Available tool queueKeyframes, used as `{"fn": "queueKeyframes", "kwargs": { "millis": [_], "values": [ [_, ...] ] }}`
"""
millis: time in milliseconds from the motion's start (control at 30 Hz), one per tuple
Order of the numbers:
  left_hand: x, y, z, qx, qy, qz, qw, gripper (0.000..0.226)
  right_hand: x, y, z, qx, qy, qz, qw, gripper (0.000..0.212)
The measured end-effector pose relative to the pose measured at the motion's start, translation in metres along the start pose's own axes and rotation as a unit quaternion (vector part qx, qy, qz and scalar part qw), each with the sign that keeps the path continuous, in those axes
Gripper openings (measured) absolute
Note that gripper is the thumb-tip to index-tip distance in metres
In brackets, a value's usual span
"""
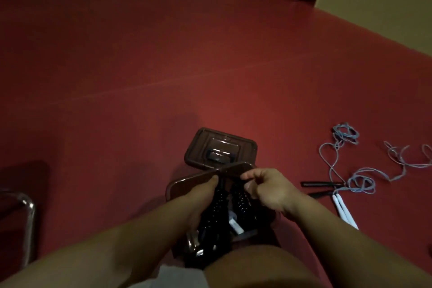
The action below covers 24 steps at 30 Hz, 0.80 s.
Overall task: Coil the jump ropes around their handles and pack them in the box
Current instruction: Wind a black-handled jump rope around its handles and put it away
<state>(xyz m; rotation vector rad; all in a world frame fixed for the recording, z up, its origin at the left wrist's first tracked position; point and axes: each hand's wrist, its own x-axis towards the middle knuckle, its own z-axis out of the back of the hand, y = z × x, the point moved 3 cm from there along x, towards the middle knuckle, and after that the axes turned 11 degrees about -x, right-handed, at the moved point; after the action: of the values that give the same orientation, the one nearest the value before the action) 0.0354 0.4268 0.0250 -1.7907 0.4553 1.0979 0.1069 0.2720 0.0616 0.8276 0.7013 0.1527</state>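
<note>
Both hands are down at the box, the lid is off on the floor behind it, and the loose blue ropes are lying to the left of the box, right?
Not quite: the head view shows the blue ropes on the floor right of the box, not left. The rest holds: the left hand and right hand are at the box, and the lid lies on the floor behind it.

My left hand (205,190) goes down into the box (187,184), so its fingers are hidden. My forearms cover most of what lies inside; the dark contents blur together. The grey rope (397,156) runs off the right edge.
</note>
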Motion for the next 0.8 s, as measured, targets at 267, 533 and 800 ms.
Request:
{"fn": "queueKeyframes", "kwargs": {
  "millis": [267,533,800],
  "values": [
    [0.053,0.040,0.019,-0.139,-0.086,0.045,0.985,0.048,0.034,-0.030,-0.027,-0.096,0.017,-0.009,0.995,0.010],
    [0.032,0.049,0.004,0.196,-0.170,-0.146,0.955,0.052,0.014,-0.032,0.002,-0.076,-0.001,-0.037,0.996,0.006],
    [-0.030,0.015,-0.090,0.287,0.002,-0.338,0.896,0.055,-0.084,-0.041,0.099,0.033,-0.165,-0.081,0.982,0.005]
  ]
}}
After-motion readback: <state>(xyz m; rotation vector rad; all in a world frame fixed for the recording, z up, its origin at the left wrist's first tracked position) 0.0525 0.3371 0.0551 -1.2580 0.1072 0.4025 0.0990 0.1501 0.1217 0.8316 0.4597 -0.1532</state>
